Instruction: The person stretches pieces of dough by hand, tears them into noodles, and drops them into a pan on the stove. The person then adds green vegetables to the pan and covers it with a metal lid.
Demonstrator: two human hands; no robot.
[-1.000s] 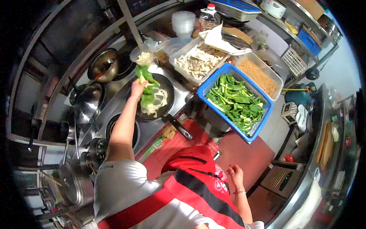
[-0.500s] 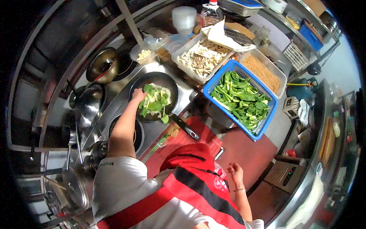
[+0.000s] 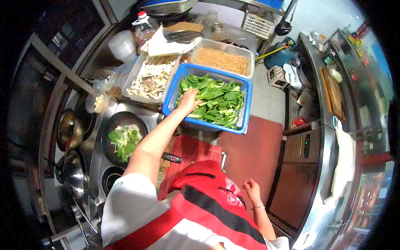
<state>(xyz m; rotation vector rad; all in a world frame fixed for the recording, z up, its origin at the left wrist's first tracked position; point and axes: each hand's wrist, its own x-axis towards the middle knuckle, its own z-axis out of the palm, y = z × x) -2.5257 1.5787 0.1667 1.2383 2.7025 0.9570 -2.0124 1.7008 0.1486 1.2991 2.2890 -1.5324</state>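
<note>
My left hand (image 3: 189,101) is at the left part of the leafy greens (image 3: 218,100), its thumb and fingers spread apart over the leaves and some fingertips hidden among them. The greens lie in a blue plastic basket (image 3: 248,89). Below and left of it, a black frying pan (image 3: 109,148) stands on the stove, holding leafy greens (image 3: 127,146) over something pale. My left forearm passes above the pan's right side and hides part of its handle (image 3: 171,158). My right hand (image 3: 252,191) hangs beside the red apron (image 3: 196,175), fingers loosely curled and apart, holding nothing.
Behind the basket stand tubs of sliced mushrooms (image 3: 152,77) and thin brown noodles (image 3: 221,60). A white cloth (image 3: 166,43) lies across the mushroom tub. Woks (image 3: 75,168) sit left of the pan. A counter (image 3: 323,166) runs along the right, near a gas cylinder (image 3: 280,56).
My left hand has moved from the frying pan to the basket of greens, leaving greens in the pan. The view has turned right. My right hand stays by my side.
</note>
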